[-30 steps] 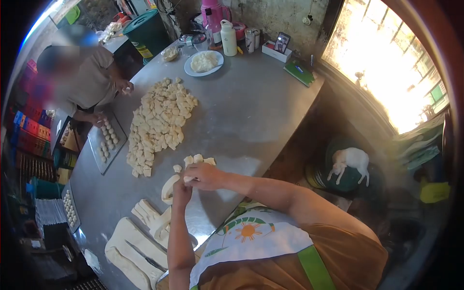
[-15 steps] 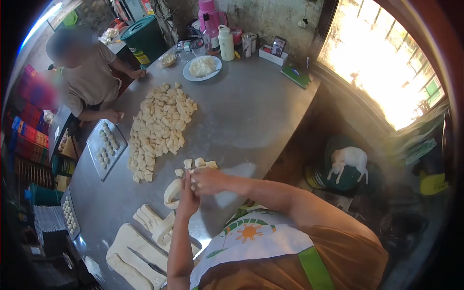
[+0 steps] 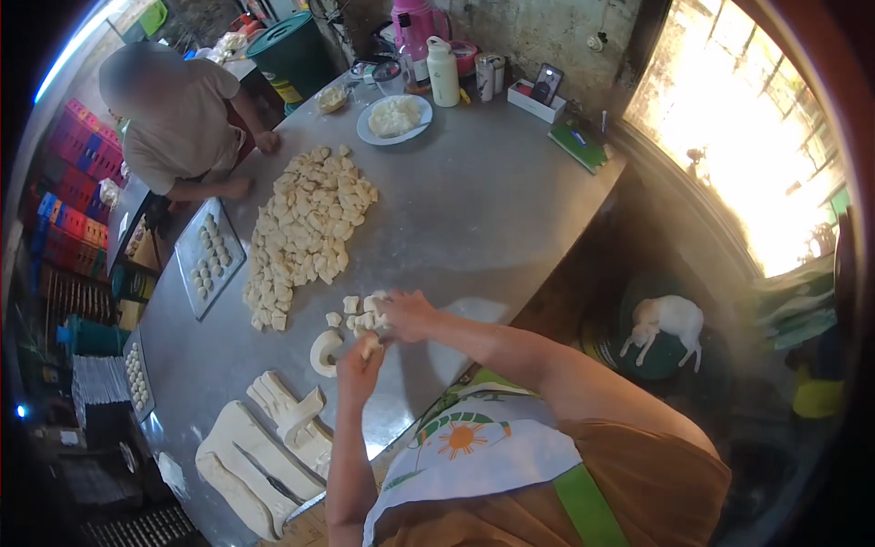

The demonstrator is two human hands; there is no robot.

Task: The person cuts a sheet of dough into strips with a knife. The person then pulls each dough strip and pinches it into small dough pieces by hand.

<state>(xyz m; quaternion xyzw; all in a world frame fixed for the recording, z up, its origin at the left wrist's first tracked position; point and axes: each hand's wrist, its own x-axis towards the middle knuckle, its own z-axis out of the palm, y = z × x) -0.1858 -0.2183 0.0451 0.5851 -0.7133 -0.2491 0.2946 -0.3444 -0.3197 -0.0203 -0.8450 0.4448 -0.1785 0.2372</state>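
Note:
My left hand [image 3: 360, 369] is closed around the end of a dough strip, whose pale tip [image 3: 369, 345] pokes out above the fingers. Just beyond it, my right hand [image 3: 410, 316] reaches over a few cut dough pieces [image 3: 365, 321], its fingers apart and touching or nearly touching them. A curled dough strip [image 3: 324, 354] lies on the steel table left of my left hand. Nearer to me are more cut strips [image 3: 290, 410] and a thick dough slab [image 3: 228, 456], with a dark knife-like blade [image 3: 264, 469] lying on it.
A big heap of dough pieces [image 3: 305, 228] covers the table's middle left. Beside it sits a tray of dough balls [image 3: 208, 260], near another person [image 3: 187, 128]. At the back stand a plate [image 3: 394, 139], a pale bottle [image 3: 443, 73] and a phone [image 3: 547, 82]. A white animal [image 3: 670, 324] lies at right.
My hands have come apart: the right moved outward over the cut pieces, the left stayed closed and nearer me. The other person drew a hand back from the tray. The view shifted slightly.

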